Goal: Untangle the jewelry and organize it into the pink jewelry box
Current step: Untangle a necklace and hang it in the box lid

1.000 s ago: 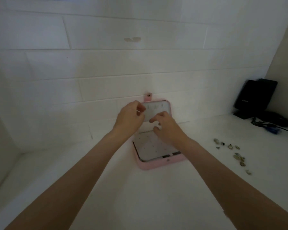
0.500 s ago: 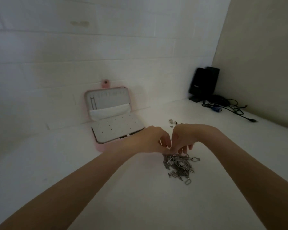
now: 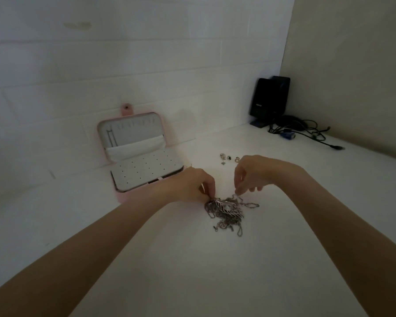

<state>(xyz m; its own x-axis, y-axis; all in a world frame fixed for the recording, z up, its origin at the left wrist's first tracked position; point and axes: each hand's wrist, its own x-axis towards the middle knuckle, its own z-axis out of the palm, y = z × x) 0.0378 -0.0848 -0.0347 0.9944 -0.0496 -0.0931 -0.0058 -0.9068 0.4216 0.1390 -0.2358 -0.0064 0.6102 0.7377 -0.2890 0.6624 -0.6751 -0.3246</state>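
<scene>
Right then, both hands were down at the tangle of chains [image 3: 226, 211], which lay in a heap on the white worktop [image 3: 192, 271] just in front of the person, to the right of the pink jewelry box [image 3: 121, 197]. The left hand [image 3: 192, 186] sat at the heap's upper left edge, its fingers [image 3: 209, 191] curled and pinching what looked like a strand there. The right hand [image 3: 254, 172] hovered over the upper right edge, thumb and forefinger closed on a bit of chain at the top of the pile, the other fingers loosely bent. So the heap lay below and just toward the person from both sets of fingertips, spreading away from them, with a pale leaf-shaped pendant [image 3: 226, 205] near its middle.

The box stood open against the wall, its lid leaning back, its dotted panel flat and apparently bare; one chain seemed to hang in the lid, though it was too small to be sure. The left hand was the nearer to it. A few small loose pieces [image 3: 226, 157] lay beyond the right hand. Pulling the two pinched points apart sideways looked the likely way to loosen things.
</scene>
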